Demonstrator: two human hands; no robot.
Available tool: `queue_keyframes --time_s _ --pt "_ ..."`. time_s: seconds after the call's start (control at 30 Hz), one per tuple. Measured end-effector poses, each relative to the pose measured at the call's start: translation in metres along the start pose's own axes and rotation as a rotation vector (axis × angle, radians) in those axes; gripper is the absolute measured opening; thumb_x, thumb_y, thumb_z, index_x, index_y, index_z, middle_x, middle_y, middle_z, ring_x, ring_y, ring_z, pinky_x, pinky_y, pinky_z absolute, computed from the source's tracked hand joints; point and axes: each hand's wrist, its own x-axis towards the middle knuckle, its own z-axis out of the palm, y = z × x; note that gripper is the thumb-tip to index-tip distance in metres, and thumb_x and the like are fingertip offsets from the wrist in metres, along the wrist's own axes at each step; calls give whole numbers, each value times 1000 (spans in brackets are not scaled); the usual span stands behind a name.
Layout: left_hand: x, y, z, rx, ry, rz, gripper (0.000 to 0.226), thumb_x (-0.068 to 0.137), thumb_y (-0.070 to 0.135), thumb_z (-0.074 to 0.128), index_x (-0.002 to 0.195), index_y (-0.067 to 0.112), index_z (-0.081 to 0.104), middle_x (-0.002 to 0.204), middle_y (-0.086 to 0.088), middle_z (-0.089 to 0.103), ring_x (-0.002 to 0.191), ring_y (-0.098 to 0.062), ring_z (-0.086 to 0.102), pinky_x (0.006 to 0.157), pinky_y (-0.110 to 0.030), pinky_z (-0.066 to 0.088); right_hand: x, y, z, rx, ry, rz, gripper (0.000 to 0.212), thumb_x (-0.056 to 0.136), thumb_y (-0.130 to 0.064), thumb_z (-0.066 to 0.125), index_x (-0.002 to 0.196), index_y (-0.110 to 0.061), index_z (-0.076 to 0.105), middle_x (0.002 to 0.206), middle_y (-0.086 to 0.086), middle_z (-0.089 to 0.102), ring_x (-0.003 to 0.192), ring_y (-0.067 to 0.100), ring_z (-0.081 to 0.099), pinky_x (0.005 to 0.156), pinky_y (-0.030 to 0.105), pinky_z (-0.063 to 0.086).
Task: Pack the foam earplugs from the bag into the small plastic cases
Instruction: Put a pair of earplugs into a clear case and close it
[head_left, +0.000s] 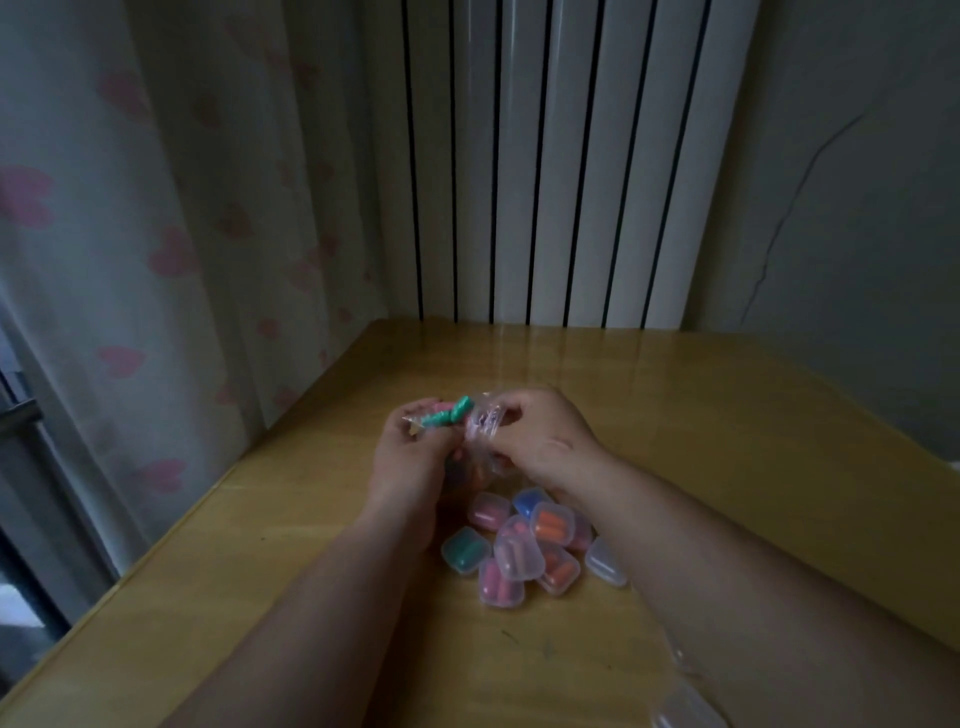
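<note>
Pinching the bag (483, 431) with my right hand (540, 441); left hand (410, 460) clutches green earplugs (448, 413). Risk: loose plugs slip, roll off the tabletop (249, 582) left edge.

No text, label, brand, number or sign can be read in this view. The clear plastic bag (485, 434), at 12 o'clock from the pile of small cases (511, 551), is crumpled and blurred. If any print stands on it, it is too small to tell. The lids of the cases show no readable marks.
</note>
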Motion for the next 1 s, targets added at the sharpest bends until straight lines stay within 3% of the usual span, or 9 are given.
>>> queue_keyframes --time_s 0.13,0.23,0.3,0.43,0.53,0.67,0.83,1.0 --pt "-3 0 3 26 -13 16 19 90 18 68 109 20 64 99 -15 72 76 -22 71 61 -34 57 1 0 3 46 24 -40 8 85 -17 72 81 -23 67 77 5 69 64 17 63 53 28 52" --pt "-4 2 4 10 -29 -1 21 88 8 68 106 19 63 97 -15 71 79 -27 70 71 -40 59 2 -1 5 75 66 -24 7 87 -22 70 86 -27 67 87 5 71 74 20 66 54 26 50" --pt "-6 4 4 21 -37 3 25 87 3 67 106 19 63 96 -15 70 76 -25 70 68 -38 59 3 -1 4 130 95 15 8 88 -22 70 85 -29 68 89 5 72 73 19 68 53 26 50" --pt "-7 5 4 36 -11 15 27 88 4 66 109 19 61 100 -16 71 82 -27 69 68 -37 58 5 1 4 274 20 188 12 90 -10 64 98 -18 69 66 2 61 49 10 54 46 23 47" --pt "-5 3 2 84 46 37 25 88 8 68 105 24 62 97 -10 70 81 -23 69 61 -33 58 7 1 6 387 16 258 16 91 -3 60 105 -10 64 61 2 55 47 10 46 45 24 42" --pt "-2 0 1 124 86 52 25 85 6 69 96 27 61 92 -9 70 77 -23 67 66 -35 56 6 -1 5 431 -10 293 21 92 7 50 91 -13 57 68 10 56 51 13 44 44 22 36" --pt "-3 4 4 12 95 18 19 82 3 61 92 19 63 82 -11 65 71 -24 62 59 -31 50 5 1 -1 431 99 276 24 84 9 60 77 -14 61 66 11 56 51 16 46 40 23 41" --pt "-3 4 5 120 79 19 34 87 0 56 108 27 58 102 -9 65 76 -21 65 55 -29 53 1 1 -6 370 136 263 20 82 8 65 81 -12 64 66 9 59 48 15 50 44 24 44"
